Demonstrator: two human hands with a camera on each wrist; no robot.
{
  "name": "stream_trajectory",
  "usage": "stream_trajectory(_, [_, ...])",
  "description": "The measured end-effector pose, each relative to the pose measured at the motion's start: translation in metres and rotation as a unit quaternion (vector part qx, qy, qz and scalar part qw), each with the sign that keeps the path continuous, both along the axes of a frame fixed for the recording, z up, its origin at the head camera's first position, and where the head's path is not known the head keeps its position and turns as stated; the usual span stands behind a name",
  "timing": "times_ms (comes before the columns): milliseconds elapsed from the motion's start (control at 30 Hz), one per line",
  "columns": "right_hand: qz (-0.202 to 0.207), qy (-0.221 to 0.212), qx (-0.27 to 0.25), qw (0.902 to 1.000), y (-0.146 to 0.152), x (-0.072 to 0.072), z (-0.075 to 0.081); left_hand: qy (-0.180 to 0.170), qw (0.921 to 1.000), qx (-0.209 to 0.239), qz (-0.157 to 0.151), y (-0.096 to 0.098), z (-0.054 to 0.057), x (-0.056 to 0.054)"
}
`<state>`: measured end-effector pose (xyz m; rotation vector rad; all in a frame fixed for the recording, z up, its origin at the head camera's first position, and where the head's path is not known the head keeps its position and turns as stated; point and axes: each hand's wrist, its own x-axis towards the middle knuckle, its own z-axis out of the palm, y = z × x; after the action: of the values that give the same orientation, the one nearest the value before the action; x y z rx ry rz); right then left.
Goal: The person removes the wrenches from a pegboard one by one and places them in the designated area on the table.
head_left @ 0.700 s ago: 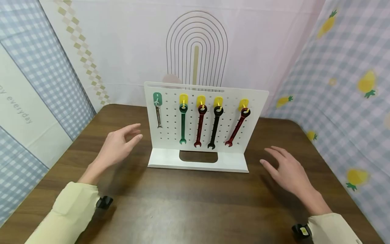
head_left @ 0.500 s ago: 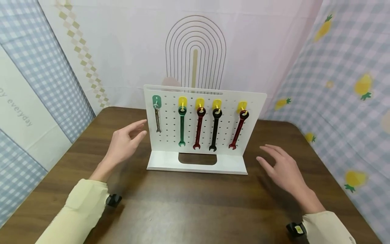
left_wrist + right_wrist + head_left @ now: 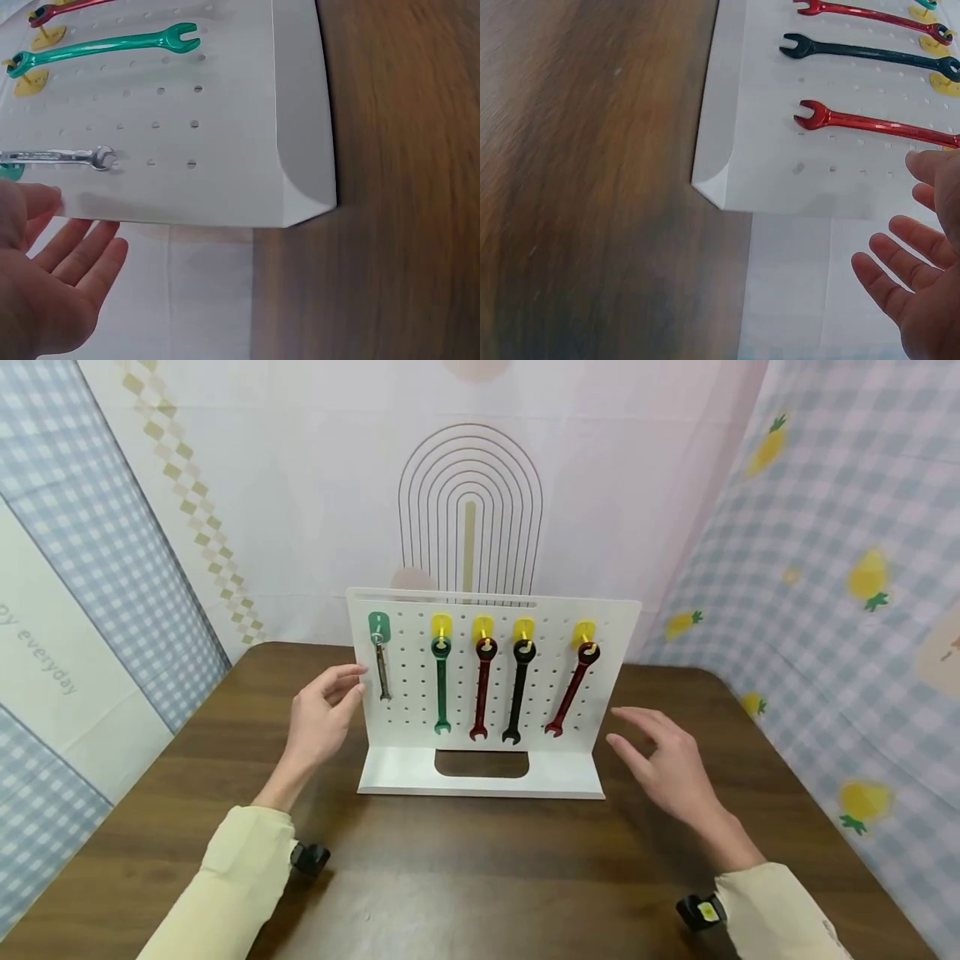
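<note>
A white pegboard stand (image 3: 480, 781) stands upright on the brown table. Wrenches hang on its hooks: a small silver wrench (image 3: 382, 670) at the left on a green hook, then a green wrench (image 3: 441, 689), a red wrench (image 3: 482, 689), a black wrench (image 3: 518, 693) and a tilted red wrench (image 3: 572, 689) on yellow hooks. My left hand (image 3: 322, 714) is at the board's left edge, its thumb tip by the edge; whether it touches is unclear. My right hand (image 3: 671, 764) hovers near the right edge, fingers spread, holding nothing.
The wooden table (image 3: 465, 877) extends in front of the stand and to both sides. A pale patterned cloth (image 3: 300, 510) rises behind it. Checked cloth (image 3: 825, 652) bounds the right side, and more checked cloth (image 3: 52, 452) the left.
My left hand has moved right, up to the board's left edge. The right hand has come left, closer to the right edge. The view has tipped slightly; the wrenches still hang.
</note>
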<state>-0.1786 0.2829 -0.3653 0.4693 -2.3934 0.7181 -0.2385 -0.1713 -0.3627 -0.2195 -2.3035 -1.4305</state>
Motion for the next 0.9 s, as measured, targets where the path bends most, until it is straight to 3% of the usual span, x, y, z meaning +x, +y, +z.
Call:
stream_trajectory(200, [-0.008, -0.03, -0.031, 0.999, -0.01, -0.007, 0.004, -0.018, 0.9971, 0.067, 0.031, 0.01, -0.007, -0.01])
stream_trajectory(433, [0.009, -0.063, -0.089, 0.994, -0.019, -0.015, 0.006, -0.014, 0.9941, 0.086, 0.065, 0.013, -0.014, -0.014])
stream_trajectory(900, [0.029, -0.135, -0.168, 0.976, -0.032, -0.03, 0.008, -0.026, 0.9941, 0.088, 0.057, 0.011, -0.015, -0.012])
